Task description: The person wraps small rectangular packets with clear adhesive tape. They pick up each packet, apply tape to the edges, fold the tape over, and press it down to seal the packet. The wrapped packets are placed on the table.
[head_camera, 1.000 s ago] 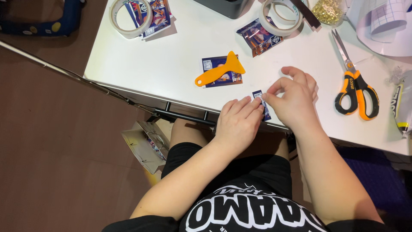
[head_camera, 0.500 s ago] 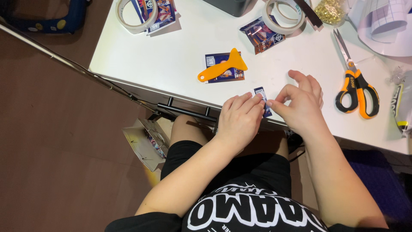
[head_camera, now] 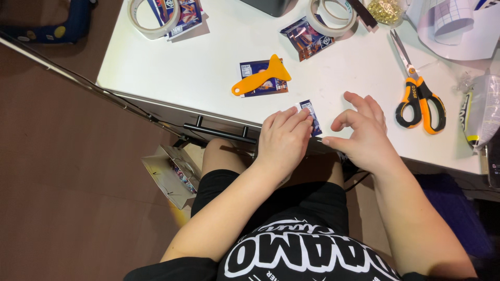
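Observation:
A small dark blue card (head_camera: 311,115) lies at the near edge of the white table (head_camera: 208,78). My left hand (head_camera: 284,140) rests flat on it, fingertips pressing its left part, so most of the card is hidden. My right hand (head_camera: 362,132) hovers just to the right of the card with fingers curled and spread, holding nothing. An orange plastic scraper (head_camera: 263,75) lies on another blue card (head_camera: 260,87) farther in.
Orange-handled scissors (head_camera: 419,99) lie to the right. Two tape rolls (head_camera: 153,15) (head_camera: 330,15) and printed cards (head_camera: 306,37) sit at the back. A clear packet (head_camera: 482,109) is at the right edge. A drawer handle (head_camera: 219,132) and an open box (head_camera: 169,174) are below the table.
My right hand has lifted off the small card and shifted slightly right, its fingers opening. My left hand stays pressed on the card.

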